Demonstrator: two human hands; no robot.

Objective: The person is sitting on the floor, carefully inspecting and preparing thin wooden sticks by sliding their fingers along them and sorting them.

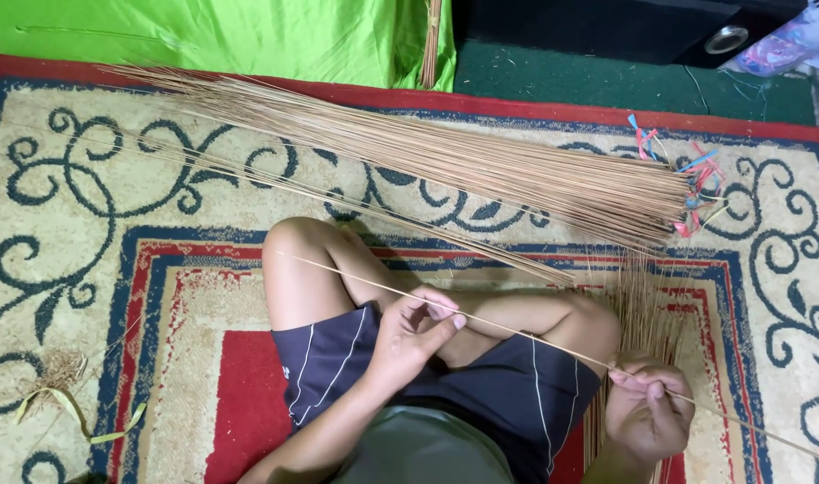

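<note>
**Single palm-rib stick held across the lap, both hands pinching**

Obs. 1: Person sits cross-legged on a patterned carpet. One thin stick runs slantwise over the knees, its fine tip toward 10 o'clock and its thicker end running off toward 4 o'clock.

Obs. 2: Left hand grips the stick near mid-length; thumb and forefinger pressed together on it, other fingers curled. Right hand takes it lower down, fingers closed around the shaft, thumb on top.

Obs. 3: Handling, judged from looks. The stick appears very light, dry, springy rather than rigid; it bows a little between the hands. Likely to snap if bent sharply, and the thin tip looks weakest. Smooth surface, so a firm pinch suits it better than a loose hold. Best purchase: the thicker half.

Obs. 4: No container in sight. Loose stock lies as a large bundle of sticks at 12 o'clock, bound at its right end with coloured ties. More sticks fan out beside the right knee. A small tuft of fibre with a yellow strip sits at 9 o'clock. A green cloth lies beyond the carpet.
</note>
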